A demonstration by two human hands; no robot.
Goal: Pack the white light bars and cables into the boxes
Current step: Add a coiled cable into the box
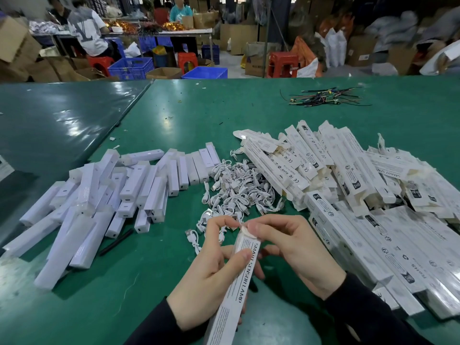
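A long white box [234,290] printed "SMART SENSOR LAMP" points away from me at the bottom centre. My left hand [211,277] wraps around its middle, thumb on the printed side. My right hand [296,250] presses its fingertips on the flap at the box's far end. To the left lies a heap of white light bars [104,195]. A tangle of short white cables [236,190] sits just beyond my hands. A big pile of white boxes [361,195] fills the right side.
The green table [174,115] has a seam to a second glossy sheet at the left. A bundle of coloured wires [326,97] lies far right. A black pen [115,242] rests by the light bars. People sit among crates and cartons behind.
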